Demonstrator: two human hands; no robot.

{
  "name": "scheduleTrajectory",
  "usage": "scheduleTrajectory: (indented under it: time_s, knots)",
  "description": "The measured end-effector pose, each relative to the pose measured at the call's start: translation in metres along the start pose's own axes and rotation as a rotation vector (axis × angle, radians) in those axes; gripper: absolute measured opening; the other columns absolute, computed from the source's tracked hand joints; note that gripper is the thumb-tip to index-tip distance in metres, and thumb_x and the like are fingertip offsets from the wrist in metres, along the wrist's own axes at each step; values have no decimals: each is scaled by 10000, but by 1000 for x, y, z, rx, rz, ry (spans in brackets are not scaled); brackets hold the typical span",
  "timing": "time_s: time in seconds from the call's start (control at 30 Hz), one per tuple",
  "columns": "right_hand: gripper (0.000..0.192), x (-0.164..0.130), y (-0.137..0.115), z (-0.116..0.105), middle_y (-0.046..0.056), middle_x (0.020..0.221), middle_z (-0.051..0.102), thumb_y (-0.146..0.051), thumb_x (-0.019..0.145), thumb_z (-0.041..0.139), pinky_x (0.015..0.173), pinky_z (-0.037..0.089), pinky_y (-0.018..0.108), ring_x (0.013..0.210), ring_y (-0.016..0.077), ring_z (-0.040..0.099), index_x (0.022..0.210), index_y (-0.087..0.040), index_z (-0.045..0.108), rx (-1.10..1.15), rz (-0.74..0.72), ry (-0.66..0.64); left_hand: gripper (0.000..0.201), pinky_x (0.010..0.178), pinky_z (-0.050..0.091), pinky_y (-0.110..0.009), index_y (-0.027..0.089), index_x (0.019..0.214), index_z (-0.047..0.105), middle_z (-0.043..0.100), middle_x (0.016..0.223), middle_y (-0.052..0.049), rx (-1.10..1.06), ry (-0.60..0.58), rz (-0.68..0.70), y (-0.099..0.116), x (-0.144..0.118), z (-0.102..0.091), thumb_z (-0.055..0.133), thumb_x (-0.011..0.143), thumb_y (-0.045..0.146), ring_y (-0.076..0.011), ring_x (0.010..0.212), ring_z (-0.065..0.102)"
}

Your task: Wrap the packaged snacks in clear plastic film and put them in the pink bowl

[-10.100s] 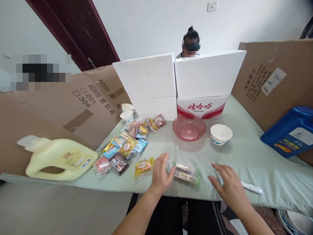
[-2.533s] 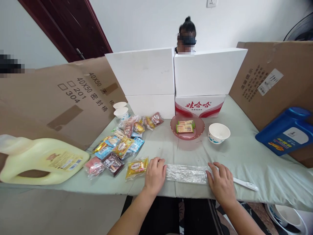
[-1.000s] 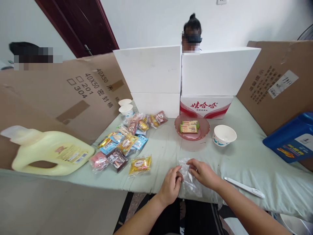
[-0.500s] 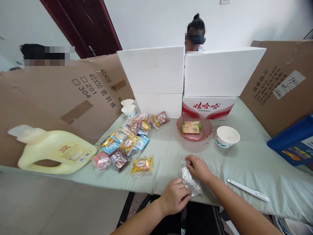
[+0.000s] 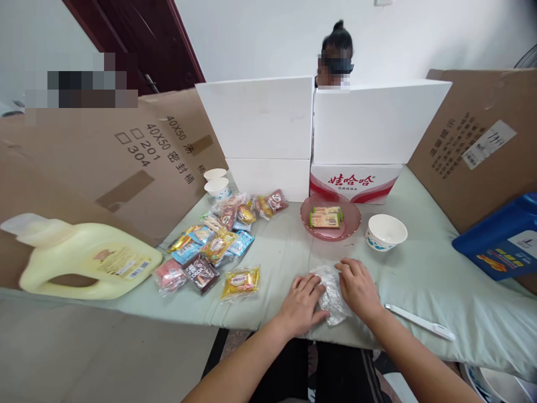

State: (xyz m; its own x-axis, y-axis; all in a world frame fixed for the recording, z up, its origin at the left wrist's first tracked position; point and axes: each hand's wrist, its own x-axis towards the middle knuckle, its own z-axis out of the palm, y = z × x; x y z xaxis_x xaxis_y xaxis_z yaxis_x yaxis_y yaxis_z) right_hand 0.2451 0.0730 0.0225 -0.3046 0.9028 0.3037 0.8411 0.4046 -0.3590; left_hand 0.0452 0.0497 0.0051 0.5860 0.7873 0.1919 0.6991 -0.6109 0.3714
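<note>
So, could knock white tool (image 5: 419, 322) off near edge of tablecloth (image 5: 436, 274) with a careless swing. Pressing on crumpled clear plastic (image 5: 333, 299), between left hand (image 5: 298, 305), spread flat and unclamped, and right hand (image 5: 357, 289), can't tell if pinching. Could spring open or skid if let go unevenly. Farther back, could clip white bowl (image 5: 389, 239) by reaching toward pink dish (image 5: 349, 225).

clear film (image 5: 334, 302): partly covered by left hand (image 5: 302, 307), right hand (image 5: 359, 291) | blue bottle (image 5: 501, 240): cut by right edge

Crinkled, glossy clear plastic wrapper (image 5: 333, 302).
</note>
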Motion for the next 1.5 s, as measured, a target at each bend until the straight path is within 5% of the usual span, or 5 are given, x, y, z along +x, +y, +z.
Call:
scheduleTrajectory:
  time_s: [0.17,0.43,0.83,1.13,1.5]
  knots:
    - [628,-62,-19,4,151,1455,427,-392,860,544,1078,332,467,1375,298,317,1407,-117,404,-220,-451,-68,440,1063,285,-495,236,1352,475,465,1441,-70,23,-27,9,2,0,-5,507,922,321,-284,1340,365]
    - [484,-123,-32,9,61,1385,528,-162,851,488,1012,367,369,1241,224,478,1333,-199,497,-317,-379,17,332,1060,289,-466,252,1231,592,581,1315,-60,-21,10,155,-2,-3,2,526,917,338,-266,1258,445]
    - [256,-68,-27,-13,50,886,638,-89,905,373,811,459,326,840,169,587,1004,-187,587,143,-401,-145,502,1087,289,-472,223,1376,421,555,1356,-84,-92,-48,148,2,-2,-8,521,885,251,-248,1314,428]
    - [197,-8,-17,18,40,894,633,-134,950,377,564,368,259,703,157,638,1010,-189,557,-180,43,-237,800,1049,362,-499,160,1504,23,469,1420,-158,-119,70,152,-13,-6,9,402,810,40,-234,1292,460]
    - [113,-2,-24,33,50,886,603,-143,932,420,541,341,257,713,167,649,945,-196,519,-317,155,-249,373,1035,407,-538,184,1288,517,482,1384,-141,-22,103,-10,-5,-4,7,457,922,221,-313,1308,414]
